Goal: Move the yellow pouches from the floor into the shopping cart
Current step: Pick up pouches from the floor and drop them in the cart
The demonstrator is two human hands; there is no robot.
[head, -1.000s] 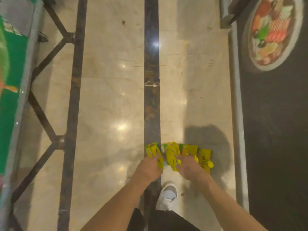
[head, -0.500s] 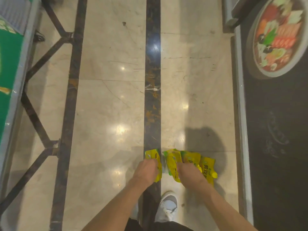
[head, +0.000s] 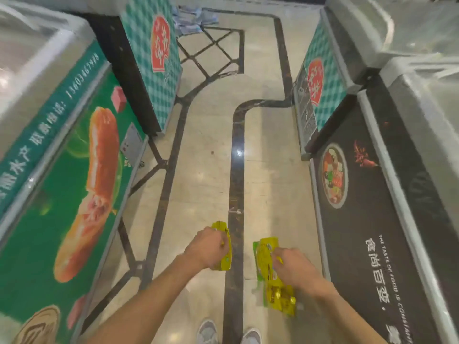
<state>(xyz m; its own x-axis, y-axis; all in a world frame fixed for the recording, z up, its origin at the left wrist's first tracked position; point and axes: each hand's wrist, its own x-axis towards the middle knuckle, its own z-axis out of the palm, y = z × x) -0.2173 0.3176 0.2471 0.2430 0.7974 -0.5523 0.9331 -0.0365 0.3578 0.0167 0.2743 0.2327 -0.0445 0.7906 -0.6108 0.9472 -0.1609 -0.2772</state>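
Note:
My left hand point(head: 210, 248) is shut on one yellow pouch point(head: 224, 247), held up above the floor over the dark stripe. A little to the right, my right hand point(head: 291, 268) grips a bunch of yellow pouches point(head: 267, 259); more of the same bunch point(head: 279, 297) hangs below the wrist, with a small yellow cap showing. Both hands are raised at about waist height and are apart from each other. No shopping cart is in view.
I stand in a narrow aisle of beige marble floor point(head: 206, 170) with dark inlay stripes. A green chest freezer point(head: 62, 184) lines the left side and a black one point(head: 367, 219) the right. Teal checkered freezers point(head: 159, 65) stand farther ahead. My shoes point(head: 207, 332) show at the bottom.
The hands have lifted the pouches off the floor and moved apart. The view has tilted up from the floor to the aisle ahead.

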